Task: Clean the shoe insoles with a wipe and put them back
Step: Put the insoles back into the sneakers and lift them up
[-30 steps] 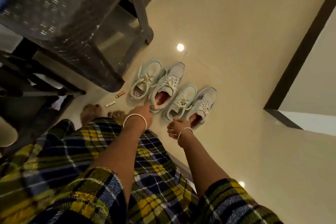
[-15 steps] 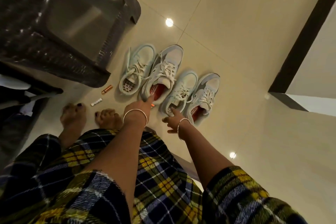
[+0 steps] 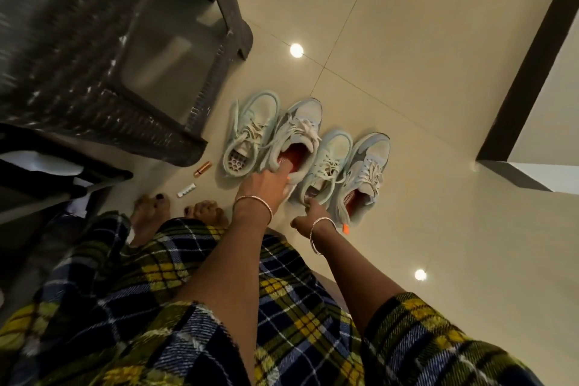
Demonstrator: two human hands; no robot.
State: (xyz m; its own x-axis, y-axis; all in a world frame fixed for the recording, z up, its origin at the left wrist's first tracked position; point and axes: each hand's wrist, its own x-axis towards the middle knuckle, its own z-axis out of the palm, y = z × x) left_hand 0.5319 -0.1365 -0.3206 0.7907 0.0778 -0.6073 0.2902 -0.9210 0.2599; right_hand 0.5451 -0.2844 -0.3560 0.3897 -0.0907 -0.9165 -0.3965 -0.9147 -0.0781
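Observation:
Four pale sneakers stand in a row on the tiled floor. The second sneaker [image 3: 300, 122] shows a red insole [image 3: 296, 153]. My left hand [image 3: 266, 182] reaches into its opening, fingers stretched onto the heel end of that insole. The first sneaker [image 3: 250, 131] shows a bare honeycomb bed without an insole. My right hand [image 3: 308, 216] touches the heel of the third sneaker [image 3: 335, 153] with an outstretched finger. The fourth sneaker [image 3: 369, 160] also holds a red insole [image 3: 354, 197]. No wipe is in view.
A dark plastic stool [image 3: 125, 41] stands close to the left of the shoes. A small copper tube [image 3: 202, 168] and a white tube [image 3: 186, 190] lie on the floor by my bare feet [image 3: 150, 213]. A dark skirting board [image 3: 517, 72] edges the wall at right.
My left hand moved forward from the second sneaker's heel into its opening. My right hand moved up to the third sneaker's heel. The camera dipped closer.

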